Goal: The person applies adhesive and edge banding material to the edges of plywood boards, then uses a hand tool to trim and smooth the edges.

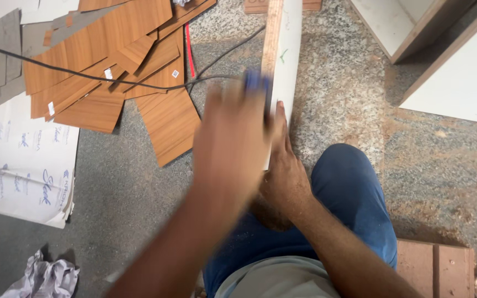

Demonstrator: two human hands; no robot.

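A long white board (pixel 288 52) with a raw wood edge stands on its edge on the floor, running away from me. My right hand (pixel 284 168) lies flat against its near end, fingers stretched along the board. My left hand (pixel 232 140) is blurred with motion above the board's edge and is closed on a small blue object (pixel 256 81), only partly visible at the fingertips. My knee in blue trousers (pixel 349 182) is just right of the board.
Wood-grain laminate offcuts (pixel 111 66) lie piled at the upper left, crossed by a black cable (pixel 84 74). White printed sheets (pixel 23 160) and crumpled paper (pixel 45 278) lie left. White cabinet panels (pixel 454 72) stand upper right; a brick-red block (pixel 434 267) sits lower right.
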